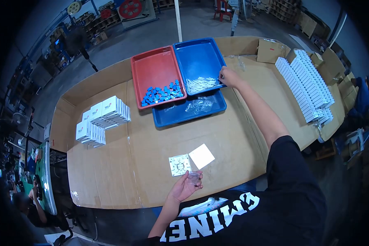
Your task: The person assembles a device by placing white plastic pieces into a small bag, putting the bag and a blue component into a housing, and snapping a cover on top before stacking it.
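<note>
My left hand is closed on a small clear plastic bag near the front edge of the cardboard-covered table. Just beyond it lie a white square plate with a moulded pattern and a plain white square cover, side by side. My right hand is at the right rim of the upper blue tray, fingers pinched together. Whatever they hold, if anything, is too small to tell. Slim white pieces lie in that tray's near end, beside the hand.
A red tray holds small blue parts. Below sits another blue tray with clear bags. White boxes are stacked at left, long rows of white boxes at right. Another person works at far left.
</note>
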